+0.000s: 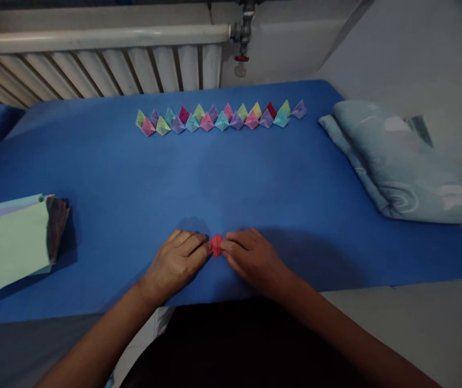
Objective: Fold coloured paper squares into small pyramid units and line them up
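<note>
Between my hands, near the front edge of the blue table (145, 183), is a small red folded paper piece (216, 245). My left hand (180, 258) pinches its left side with thumb and fingertips. On its right side my right hand (255, 258) does the same, fingers closed. My fingertips cover both ends of the paper, so only its creased middle shows. Farther back, several folded paper boats (207, 123) in pink, green, purple, blue, yellow and red stand in two close rows.
At the left lies a stack of coloured paper sheets (10, 237), pale green on top. A folded light-blue patterned cloth (396, 161) rests at the right. Behind the table are a white radiator (133, 67) and a pipe valve with a red handle (241, 57).
</note>
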Tool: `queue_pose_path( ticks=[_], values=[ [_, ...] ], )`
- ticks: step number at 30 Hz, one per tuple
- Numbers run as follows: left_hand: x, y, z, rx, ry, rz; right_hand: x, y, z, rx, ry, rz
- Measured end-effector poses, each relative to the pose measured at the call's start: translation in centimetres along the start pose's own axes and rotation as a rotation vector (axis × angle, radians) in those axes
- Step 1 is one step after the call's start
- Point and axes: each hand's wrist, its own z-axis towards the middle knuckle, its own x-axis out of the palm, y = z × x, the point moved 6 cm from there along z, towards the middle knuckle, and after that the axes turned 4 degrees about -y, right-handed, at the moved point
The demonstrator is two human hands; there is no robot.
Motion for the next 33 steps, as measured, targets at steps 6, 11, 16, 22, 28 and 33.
queue_pose_path(
  ticks=[6,11,16,22,28,33],
  values=[
    [0.1,-0.1,0.0,0.013,0.020,0.001,0.1,-0.1,-0.2,-0.005,-0.027,0.003],
    [0.3,0.3,0.2,-0.056,0.024,-0.038,0.2,-0.2,-0.3,0.016,-0.016,0.007],
    [0.5,0.8,0.7,-0.176,0.095,-0.085,0.2,-0.4,-0.2,0.095,-0.036,0.031],
    [0.8,1.0,1.2,-0.320,0.187,-0.106,0.3,-0.7,0.0,0.161,-0.079,0.067],
    [1.1,0.9,1.4,-0.472,0.243,-0.080,0.2,-1.0,0.0,0.223,-0.088,0.150],
    [1.4,1.0,1.5,-0.542,0.301,-0.070,0.1,-1.1,0.2,0.280,-0.062,0.172]
  ],
)
